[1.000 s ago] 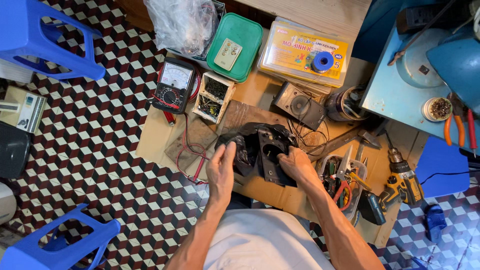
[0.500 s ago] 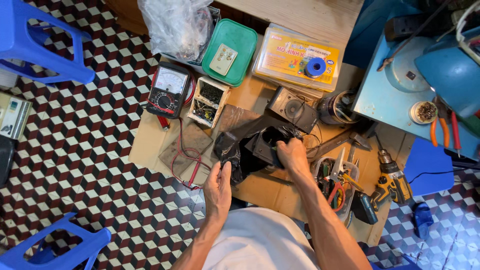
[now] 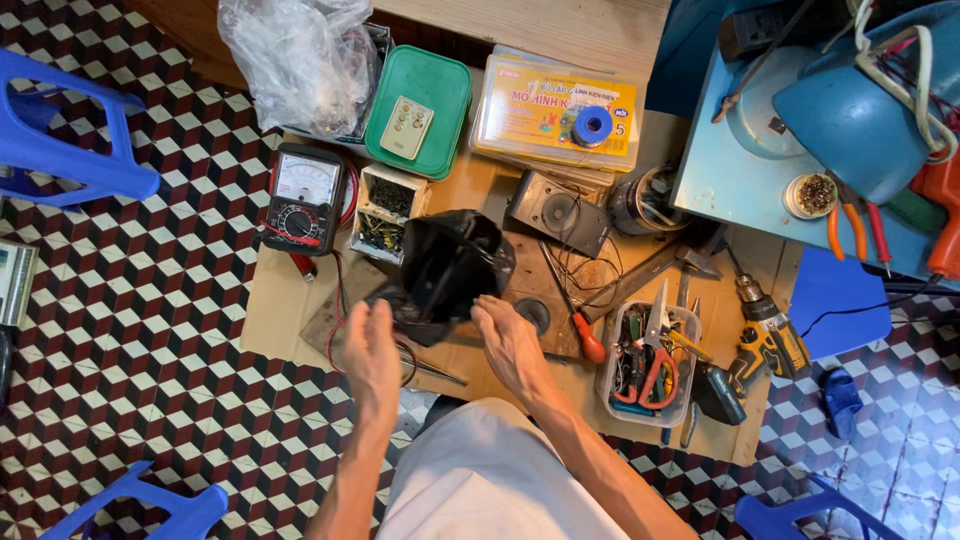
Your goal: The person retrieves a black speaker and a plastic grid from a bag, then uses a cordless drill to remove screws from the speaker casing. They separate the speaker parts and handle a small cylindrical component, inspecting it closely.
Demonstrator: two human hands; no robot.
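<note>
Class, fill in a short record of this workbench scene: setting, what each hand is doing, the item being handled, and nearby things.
Setting: low wooden table on a chequered tile floor
Left hand: open, touching the black casing's lower left edge
Right hand: at the casing's lower right
Item: black casing, raised and tilted
Nearby: meter, green box, tool tray, yellow drill

Both forearms are bare from the elbow down, with no sleeve, watch or band showing on either wrist. The left hand (image 3: 372, 352) and right hand (image 3: 512, 345) wear no gloves or rings (as far as the view shows). A plain white garment (image 3: 490, 480) covers the lap below them.
</note>
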